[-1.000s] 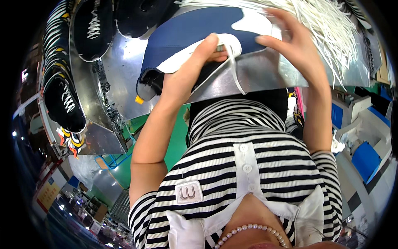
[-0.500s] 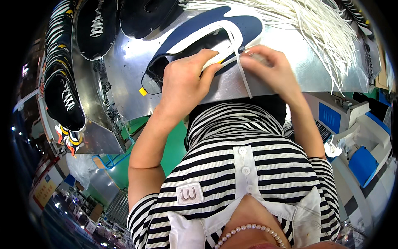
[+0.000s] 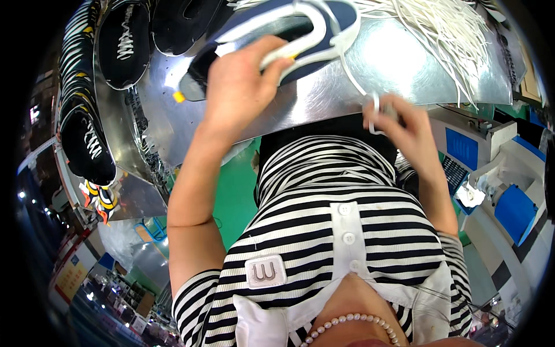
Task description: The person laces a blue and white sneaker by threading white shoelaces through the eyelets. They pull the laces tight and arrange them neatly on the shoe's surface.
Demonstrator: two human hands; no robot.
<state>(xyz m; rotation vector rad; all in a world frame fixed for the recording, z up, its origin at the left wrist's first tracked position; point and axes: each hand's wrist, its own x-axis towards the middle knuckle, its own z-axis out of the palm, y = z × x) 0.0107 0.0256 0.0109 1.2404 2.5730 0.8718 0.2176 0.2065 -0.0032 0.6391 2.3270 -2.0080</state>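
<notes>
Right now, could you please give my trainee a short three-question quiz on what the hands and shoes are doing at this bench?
1. True or false: the left hand rests on the navy shoe.
2. What does the right hand pinch: A a white lace, B a brush, C a black shoe?
3. Fill in: the loose laces lie on the metal bench to the shoe's ____ side.

Key:
1. True; its grip is on the shoe's white-trimmed opening.
2. A; the lace runs from the shoe down to the fingers.
3. Right; the black shoes sit to the left.
</notes>
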